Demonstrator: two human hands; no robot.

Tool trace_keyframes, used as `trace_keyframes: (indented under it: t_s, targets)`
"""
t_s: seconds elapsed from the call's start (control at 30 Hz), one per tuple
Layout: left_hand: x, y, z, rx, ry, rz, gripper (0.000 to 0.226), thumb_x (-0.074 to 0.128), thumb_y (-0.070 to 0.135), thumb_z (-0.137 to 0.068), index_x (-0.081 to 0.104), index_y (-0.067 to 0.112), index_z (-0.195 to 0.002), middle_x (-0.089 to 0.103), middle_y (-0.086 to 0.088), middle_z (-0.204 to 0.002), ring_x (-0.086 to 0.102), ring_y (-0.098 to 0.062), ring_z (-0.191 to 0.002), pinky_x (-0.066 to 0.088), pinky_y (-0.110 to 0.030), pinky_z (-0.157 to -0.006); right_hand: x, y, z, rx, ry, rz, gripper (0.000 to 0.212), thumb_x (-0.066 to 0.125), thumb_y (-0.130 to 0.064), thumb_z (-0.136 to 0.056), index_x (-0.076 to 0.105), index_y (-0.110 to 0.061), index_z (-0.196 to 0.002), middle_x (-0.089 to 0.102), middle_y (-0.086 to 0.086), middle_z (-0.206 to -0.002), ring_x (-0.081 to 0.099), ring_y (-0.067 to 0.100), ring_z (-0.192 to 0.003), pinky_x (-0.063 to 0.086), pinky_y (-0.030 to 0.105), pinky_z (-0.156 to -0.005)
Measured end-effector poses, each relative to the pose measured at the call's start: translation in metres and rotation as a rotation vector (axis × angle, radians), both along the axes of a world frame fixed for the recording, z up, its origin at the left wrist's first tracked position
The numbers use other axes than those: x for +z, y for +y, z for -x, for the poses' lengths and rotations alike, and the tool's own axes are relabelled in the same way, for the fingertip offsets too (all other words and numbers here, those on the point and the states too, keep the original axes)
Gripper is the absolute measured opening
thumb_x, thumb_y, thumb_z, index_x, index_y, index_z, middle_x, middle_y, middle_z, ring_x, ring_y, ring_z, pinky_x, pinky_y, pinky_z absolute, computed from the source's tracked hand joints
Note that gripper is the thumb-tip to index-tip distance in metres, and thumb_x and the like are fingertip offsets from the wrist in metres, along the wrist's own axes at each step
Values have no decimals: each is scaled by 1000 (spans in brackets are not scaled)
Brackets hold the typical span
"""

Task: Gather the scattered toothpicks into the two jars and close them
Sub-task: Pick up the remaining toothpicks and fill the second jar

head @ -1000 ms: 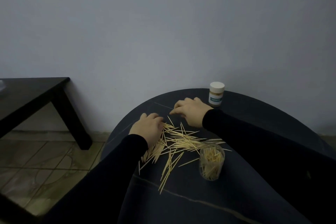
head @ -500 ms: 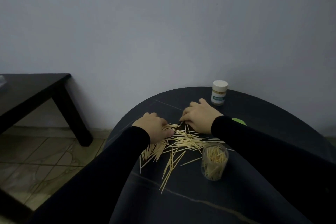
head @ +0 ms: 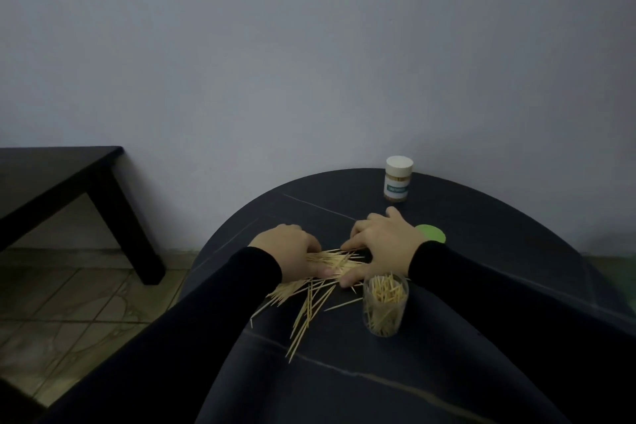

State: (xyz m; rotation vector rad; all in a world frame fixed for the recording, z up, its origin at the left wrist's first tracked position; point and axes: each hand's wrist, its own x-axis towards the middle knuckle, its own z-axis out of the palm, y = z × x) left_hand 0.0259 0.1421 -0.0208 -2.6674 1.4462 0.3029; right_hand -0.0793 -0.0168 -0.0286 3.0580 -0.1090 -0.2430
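Toothpicks [head: 309, 299] fan toward viewer between left hand [head: 287, 248], right hand [head: 382, 244]

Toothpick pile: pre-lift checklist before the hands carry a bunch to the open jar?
1. Both hands on the pile: ok. Left hand and right hand bracket the loose toothpicks.
2. Bunch firmly gripped: cannot tell.
3. Open jar upright, mouth clear, right beside the pile: ok.
4. Strays gathered: not ok; several lie fanned out nearer the person.
5. Green lid within reach behind the right hand: ok.
6. Capped jar closed: ok.
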Motion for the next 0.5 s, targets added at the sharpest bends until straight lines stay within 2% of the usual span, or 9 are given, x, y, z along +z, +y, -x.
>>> trace_keyframes:
  t_s: [0.13, 0.3, 0.5]
  targets:
    - [-5, 1, -2, -7, -15, 51, 52, 55, 59, -87, 54, 32, -131, 53, 6, -123, 51, -11, -108, 45, -27, -90, 3, -1, 1, -33, -7, -24, 65, 48, -73, -82, 54, -34, -133, 53, -6, -132, 44, 16, -119, 22, 44, -103]
    - [-7, -3, -1, -35, -31, 99, 40, 55, 51, -90, 59, 31, -125, 56, 8, -119, 53, -9, -105, 47, -27, -88, 9, -1, 6, -108, 20, -40, 57, 50, -65, -86, 55, -31, -132, 61, -7, -123, 50, 15, -115, 23, 44, -103]
    - [-8, -11, 6, -76, -62, 128, 38, 50, 43, -95, 56, 28, -130, 55, 5, -124, 53, -13, -110, 48, -31, -92, 7, -6, 4, -259, 9, -227, 43, 62, -45, -88, 58, -30, -129, 65, -12, -103, 56, 10, -99, 25, 40, -98]
